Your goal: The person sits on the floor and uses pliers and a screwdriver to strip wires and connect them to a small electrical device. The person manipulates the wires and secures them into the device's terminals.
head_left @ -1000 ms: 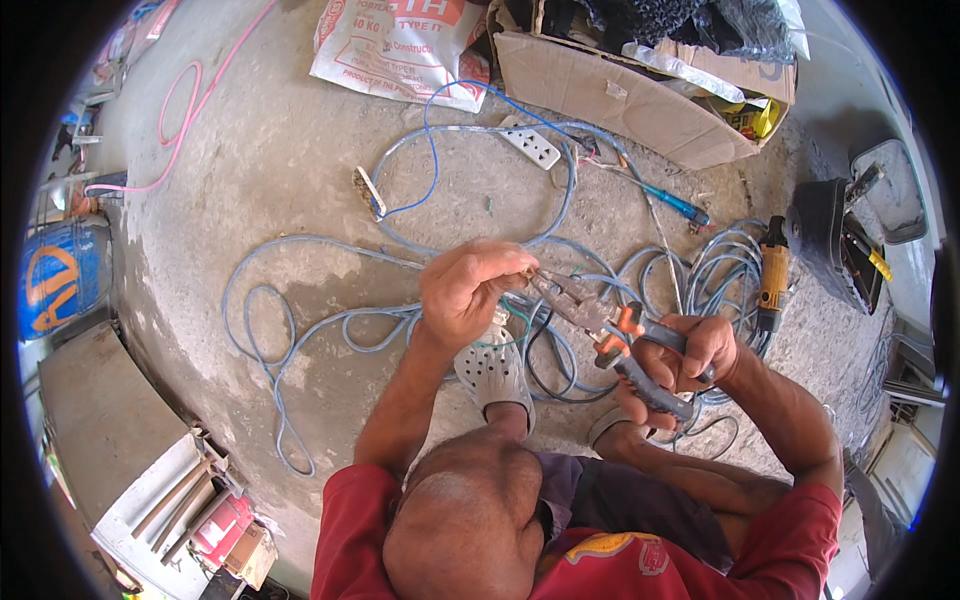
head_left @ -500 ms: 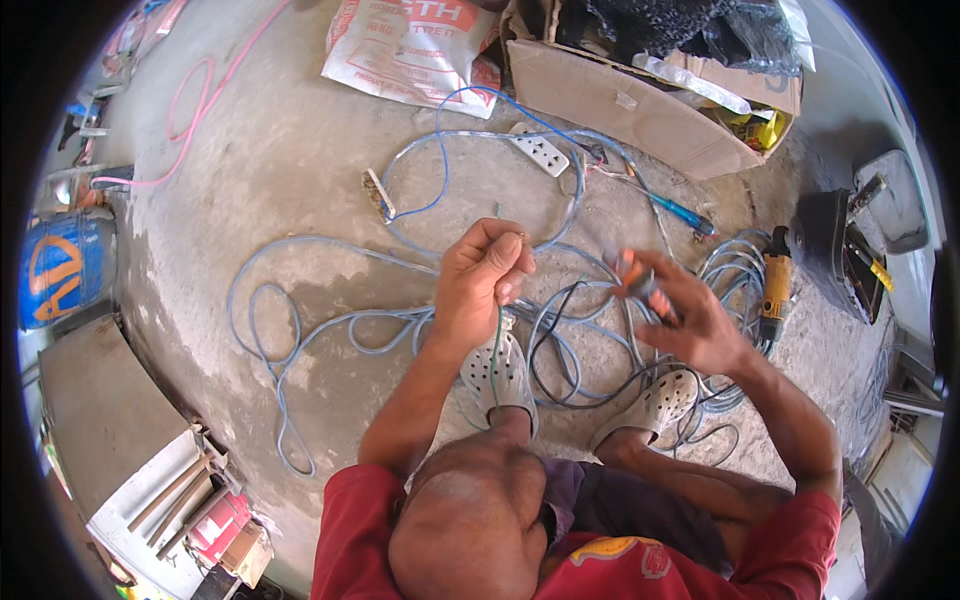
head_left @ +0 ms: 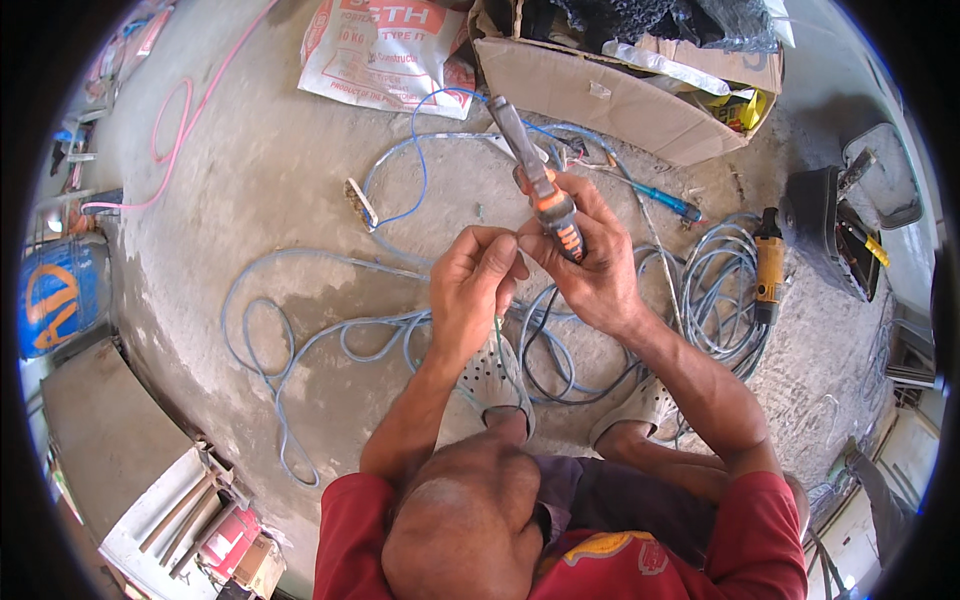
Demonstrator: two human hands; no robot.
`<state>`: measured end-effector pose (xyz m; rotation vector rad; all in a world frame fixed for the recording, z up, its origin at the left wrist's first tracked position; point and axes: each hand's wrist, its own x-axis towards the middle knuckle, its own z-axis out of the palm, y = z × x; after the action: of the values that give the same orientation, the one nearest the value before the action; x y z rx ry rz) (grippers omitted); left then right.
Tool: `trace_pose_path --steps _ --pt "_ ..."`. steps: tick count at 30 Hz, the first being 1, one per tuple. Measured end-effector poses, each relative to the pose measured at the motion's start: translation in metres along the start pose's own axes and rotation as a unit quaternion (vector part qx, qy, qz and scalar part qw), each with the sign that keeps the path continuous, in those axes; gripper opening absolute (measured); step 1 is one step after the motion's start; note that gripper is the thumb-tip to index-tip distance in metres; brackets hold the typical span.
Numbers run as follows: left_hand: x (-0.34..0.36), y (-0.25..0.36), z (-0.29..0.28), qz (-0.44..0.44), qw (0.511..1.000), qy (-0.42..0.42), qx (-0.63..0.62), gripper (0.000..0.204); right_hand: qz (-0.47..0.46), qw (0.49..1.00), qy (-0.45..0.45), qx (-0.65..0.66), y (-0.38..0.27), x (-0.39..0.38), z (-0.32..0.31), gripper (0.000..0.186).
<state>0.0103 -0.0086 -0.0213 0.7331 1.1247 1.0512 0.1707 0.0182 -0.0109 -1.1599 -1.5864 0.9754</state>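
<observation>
My left hand (head_left: 468,290) is closed in a pinch, thumb against the bent index finger, with a thin green wire (head_left: 498,326) running down from its fingers towards my shoe. Right beside it, my right hand (head_left: 602,275) grips a pair of pliers (head_left: 553,208) with black and orange handles. The pliers' metal jaws point up and away, clear of the wire. The thumb and fingertip of my right hand come up against my left fingertips; whether they also pinch the wire end is hidden. Beneath both hands, loops of blue-grey cable (head_left: 375,322) lie on the concrete floor.
Coiled cable (head_left: 718,300) lies at the right beside a yellow power tool (head_left: 768,268). A teal screwdriver (head_left: 668,202) and a small white-edged block (head_left: 360,204) lie farther off. Beyond stand a cardboard box (head_left: 620,108) and a printed sack (head_left: 385,60). A black toolbox (head_left: 812,225) stands far right.
My right hand has swung left and up with the pliers, from a blurred spot well apart to right beside my left hand. The left hand keeps its pinch on the wire.
</observation>
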Motion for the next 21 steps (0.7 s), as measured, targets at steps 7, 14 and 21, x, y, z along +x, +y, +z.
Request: trace_pose_path --steps 7,14,21 --pt "-0.002 0.001 -0.005 0.015 0.999 -0.038 0.011 0.021 0.033 0.999 0.009 -0.005 0.006 -0.005 0.009 0.014" --pt "0.002 -0.007 -0.004 0.025 0.999 -0.037 0.005 0.022 0.105 0.994 -0.001 0.025 0.002 -0.006 0.011 0.014" --pt "0.004 -0.005 0.001 -0.020 0.999 -0.028 0.015 0.024 0.025 0.997 -0.014 -0.065 0.017 -0.006 0.003 0.021"
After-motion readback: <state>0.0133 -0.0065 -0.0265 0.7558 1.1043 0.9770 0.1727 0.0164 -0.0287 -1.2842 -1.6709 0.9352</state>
